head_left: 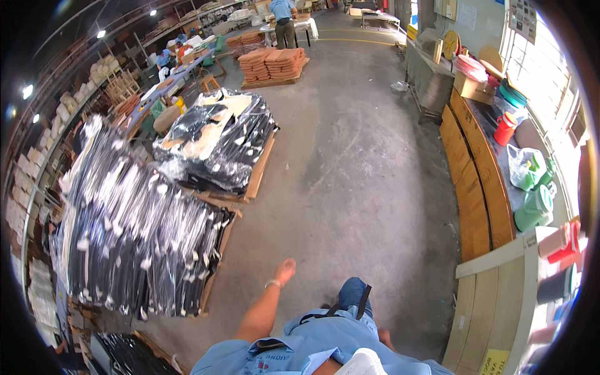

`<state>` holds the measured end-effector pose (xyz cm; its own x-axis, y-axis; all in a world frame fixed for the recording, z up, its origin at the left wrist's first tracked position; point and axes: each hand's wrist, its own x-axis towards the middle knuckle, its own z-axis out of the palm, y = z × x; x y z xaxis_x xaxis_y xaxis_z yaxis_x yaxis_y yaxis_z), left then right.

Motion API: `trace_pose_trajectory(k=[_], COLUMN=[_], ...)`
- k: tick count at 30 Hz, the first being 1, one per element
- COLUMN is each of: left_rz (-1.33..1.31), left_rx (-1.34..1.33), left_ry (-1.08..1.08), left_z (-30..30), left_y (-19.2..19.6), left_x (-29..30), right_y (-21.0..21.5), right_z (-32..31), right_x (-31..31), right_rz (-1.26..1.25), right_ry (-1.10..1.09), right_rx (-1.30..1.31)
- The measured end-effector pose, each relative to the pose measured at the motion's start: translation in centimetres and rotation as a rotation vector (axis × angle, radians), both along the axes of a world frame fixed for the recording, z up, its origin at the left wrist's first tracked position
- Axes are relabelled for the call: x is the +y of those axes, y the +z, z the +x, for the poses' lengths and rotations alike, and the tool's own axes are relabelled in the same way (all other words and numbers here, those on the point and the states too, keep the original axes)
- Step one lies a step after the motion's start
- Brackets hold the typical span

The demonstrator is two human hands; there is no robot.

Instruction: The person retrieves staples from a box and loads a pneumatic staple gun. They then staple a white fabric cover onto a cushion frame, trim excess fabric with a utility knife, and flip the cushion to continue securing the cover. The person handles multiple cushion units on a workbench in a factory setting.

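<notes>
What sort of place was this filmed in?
Probably a factory or warehouse floor. A plastic-wrapped black stack stands to the left, a folded orange-brown pile sits on a pallet farther off, and a person in a blue top stands beyond it.

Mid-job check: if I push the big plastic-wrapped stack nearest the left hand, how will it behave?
The stack is probably heavy: many layers are packed closely on a pallet. Its glossy clear plastic looks slippery, so a grip might slide. The wrap is wrinkled and loose, so it would likely crumple under a push.
</notes>
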<state>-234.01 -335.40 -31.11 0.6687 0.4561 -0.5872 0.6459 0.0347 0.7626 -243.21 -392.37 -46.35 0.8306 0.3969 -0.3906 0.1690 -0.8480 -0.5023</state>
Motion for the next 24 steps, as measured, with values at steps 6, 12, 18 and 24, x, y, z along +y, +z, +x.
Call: trace_pose_trajectory(k=[6,12,18,24], left_rz=[-0.045,0.267,0.090,0.176], left_rx=[-0.239,0.150,0.429,0.393], left_ry=[0.049,-0.014,-0.219,-0.344], left_z=[26.7,27.2,31.8,51.6], left_y=[4.4,-9.4,-10.3,-11.0], left_x=[7.7,10.4,11.7,25.5], right_y=[2.2,1.7,19.0,18.6], right_z=[15.0,51.1,93.2,111.4], right_x=[6.2,18.9,37.6,50.9], right_rz=[-0.102,-0.324,0.533,0.731], right_ry=[-0.429,0.397,-0.415,-0.496], right_rx=[0.465,0.024,0.110,0.177])
